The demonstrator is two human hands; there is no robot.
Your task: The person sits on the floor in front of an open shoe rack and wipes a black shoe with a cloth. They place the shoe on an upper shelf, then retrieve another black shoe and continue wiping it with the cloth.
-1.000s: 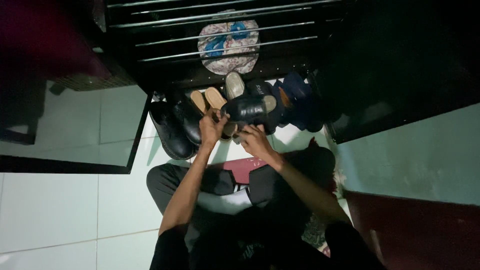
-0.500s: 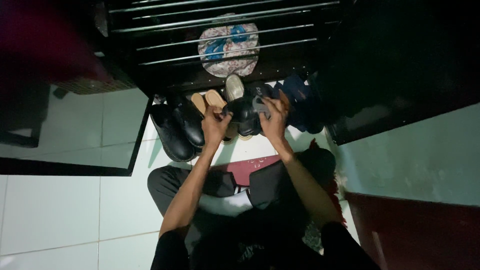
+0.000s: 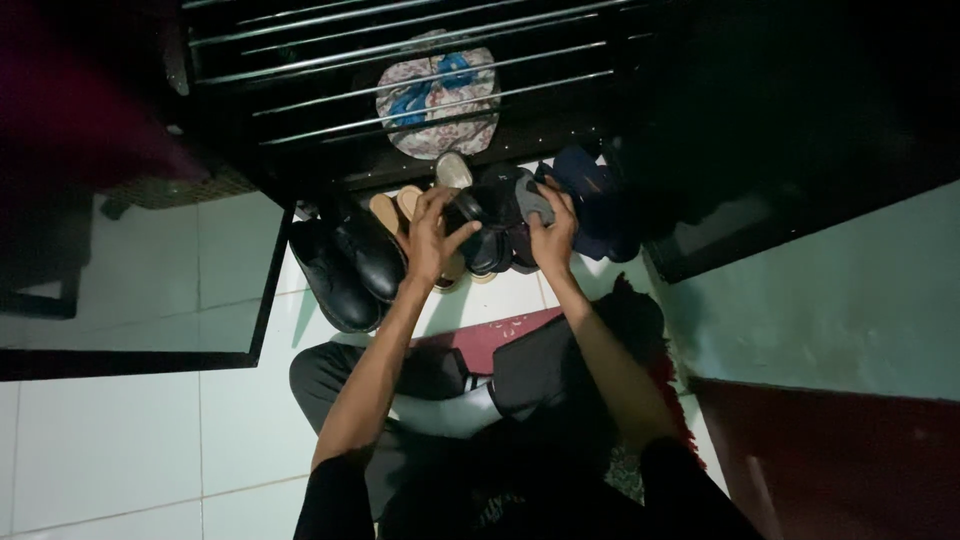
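My left hand [image 3: 432, 236] grips the left side of a black sandal [image 3: 488, 228] standing among a row of footwear on the white tiled floor. My right hand [image 3: 553, 232] rests on the neighbouring dark sandal with a grey insole [image 3: 528, 205], fingers curled over it. Tan sandals [image 3: 398, 206] lie just left of my left hand, partly hidden by it. A pair of black leather shoes [image 3: 345, 265] sits further left. Dark blue footwear [image 3: 592, 200] lies to the right.
A black rack with metal bars [image 3: 400, 70] stands behind the shoes, a patterned cloth bundle [image 3: 435, 100] on it. A dark frame edge [image 3: 268, 290] runs at left. My crossed legs [image 3: 440, 390] and a red mat [image 3: 495, 335] are below. A pale green wall [image 3: 840, 310] stands at right.
Both hands have carried the black sandal down and away from me into the row. The right hand shifted from the sandal's near side onto the grey-insoled one beside it.
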